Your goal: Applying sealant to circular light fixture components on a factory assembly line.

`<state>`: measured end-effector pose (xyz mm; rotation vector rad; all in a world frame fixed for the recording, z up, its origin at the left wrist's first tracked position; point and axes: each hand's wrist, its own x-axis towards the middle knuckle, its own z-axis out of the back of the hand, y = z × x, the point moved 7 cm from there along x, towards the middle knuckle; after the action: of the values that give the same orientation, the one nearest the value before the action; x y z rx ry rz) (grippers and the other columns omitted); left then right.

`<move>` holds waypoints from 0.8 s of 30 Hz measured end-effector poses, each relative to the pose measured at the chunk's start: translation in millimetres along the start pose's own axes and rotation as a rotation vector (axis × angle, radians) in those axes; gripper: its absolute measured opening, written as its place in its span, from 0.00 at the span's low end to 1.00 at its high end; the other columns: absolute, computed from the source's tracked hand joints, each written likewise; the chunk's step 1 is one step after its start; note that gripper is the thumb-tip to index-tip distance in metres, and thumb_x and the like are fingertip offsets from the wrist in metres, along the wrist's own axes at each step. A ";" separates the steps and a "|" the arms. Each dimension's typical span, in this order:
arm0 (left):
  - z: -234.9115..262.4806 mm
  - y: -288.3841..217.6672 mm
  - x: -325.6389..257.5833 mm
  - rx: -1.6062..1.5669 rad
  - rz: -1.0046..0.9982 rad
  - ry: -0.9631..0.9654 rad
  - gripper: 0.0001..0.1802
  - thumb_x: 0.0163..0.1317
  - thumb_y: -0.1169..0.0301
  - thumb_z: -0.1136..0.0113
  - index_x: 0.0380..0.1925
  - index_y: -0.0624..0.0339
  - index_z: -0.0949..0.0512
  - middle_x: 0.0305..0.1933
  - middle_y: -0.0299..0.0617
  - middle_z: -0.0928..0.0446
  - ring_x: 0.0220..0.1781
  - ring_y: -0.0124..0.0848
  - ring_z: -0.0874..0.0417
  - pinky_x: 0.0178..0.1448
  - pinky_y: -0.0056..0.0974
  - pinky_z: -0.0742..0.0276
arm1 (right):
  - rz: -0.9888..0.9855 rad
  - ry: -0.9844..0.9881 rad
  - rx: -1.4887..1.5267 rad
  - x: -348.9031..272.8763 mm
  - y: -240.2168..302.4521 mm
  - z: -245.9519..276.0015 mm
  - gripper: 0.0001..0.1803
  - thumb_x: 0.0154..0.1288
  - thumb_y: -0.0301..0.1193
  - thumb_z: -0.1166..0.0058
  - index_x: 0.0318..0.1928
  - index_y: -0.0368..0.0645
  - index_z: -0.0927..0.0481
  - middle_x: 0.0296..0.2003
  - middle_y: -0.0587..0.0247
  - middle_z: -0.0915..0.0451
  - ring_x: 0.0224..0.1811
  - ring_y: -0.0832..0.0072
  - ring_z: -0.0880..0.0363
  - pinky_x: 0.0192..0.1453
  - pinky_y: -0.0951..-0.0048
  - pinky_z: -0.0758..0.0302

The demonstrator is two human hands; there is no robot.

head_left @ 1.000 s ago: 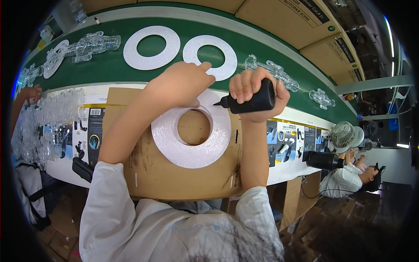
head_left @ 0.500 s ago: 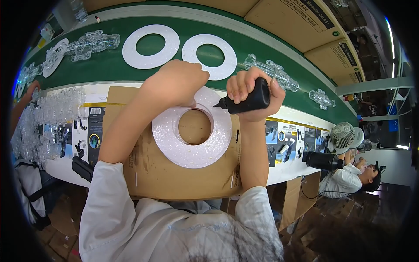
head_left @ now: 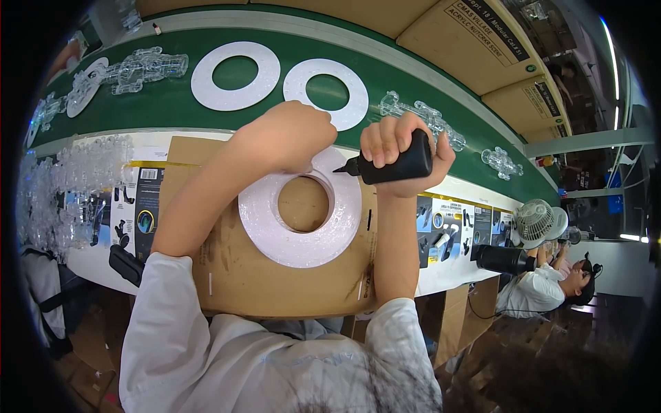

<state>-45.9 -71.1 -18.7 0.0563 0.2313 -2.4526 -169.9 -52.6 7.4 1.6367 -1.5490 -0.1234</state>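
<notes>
A stack of glittery white flat rings [head_left: 292, 244] lies on a cardboard piece [head_left: 255, 296] in front of me. My left hand [head_left: 292, 134] bends over the far side of the stack, its fingers curled at a ring by the central hole; the fingertips are partly hidden. In my right hand [head_left: 406, 148] is a black squeeze bottle [head_left: 406, 165], tipped sideways. Its thin nozzle points left, over the right far part of the top ring; whether the tip touches cannot be told.
Two more white rings [head_left: 202, 86] lie on the green belt [head_left: 158, 110], among clear plastic figures [head_left: 430, 124]. Many clear pieces [head_left: 89, 165] crowd the left. Rightward stand a black cylinder [head_left: 506, 259], a fan [head_left: 535, 221] and another person [head_left: 533, 289]. Cartons [head_left: 447, 48] line the back.
My hands and the bottle have shifted slightly right and nearer over the rings. At the far left, another person's arm has left its place by the clear pieces.
</notes>
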 end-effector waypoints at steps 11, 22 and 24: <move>-2.0 3.2 -1.2 -0.098 0.059 0.085 0.24 0.40 0.64 0.24 0.36 0.66 0.18 0.37 0.52 0.19 0.42 0.49 0.15 0.48 0.45 0.19 | 0.000 -0.058 -0.080 -1.7 -4.0 8.3 0.27 0.67 0.53 0.66 0.24 0.43 0.32 0.16 0.63 0.31 0.18 0.72 0.32 0.26 0.71 0.34; 2.3 2.6 -4.6 -0.067 0.047 0.004 0.13 0.41 0.68 0.26 0.26 0.65 0.15 0.29 0.52 0.17 0.34 0.47 0.13 0.40 0.45 0.17 | 0.000 -0.034 -0.127 -1.6 -5.0 5.5 0.25 0.65 0.51 0.64 0.24 0.43 0.32 0.16 0.63 0.31 0.17 0.72 0.33 0.26 0.70 0.33; 1.6 3.2 -4.9 -0.067 0.050 0.002 0.13 0.41 0.69 0.26 0.26 0.65 0.15 0.29 0.52 0.17 0.34 0.47 0.13 0.40 0.45 0.17 | -0.005 -0.033 -0.138 -2.0 -7.2 6.0 0.24 0.65 0.51 0.64 0.25 0.43 0.32 0.16 0.63 0.31 0.17 0.72 0.33 0.26 0.70 0.34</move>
<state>-40.1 -70.8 -17.1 0.0353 0.3097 -2.3928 -168.3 -54.9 -1.8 1.5369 -1.5264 -0.2558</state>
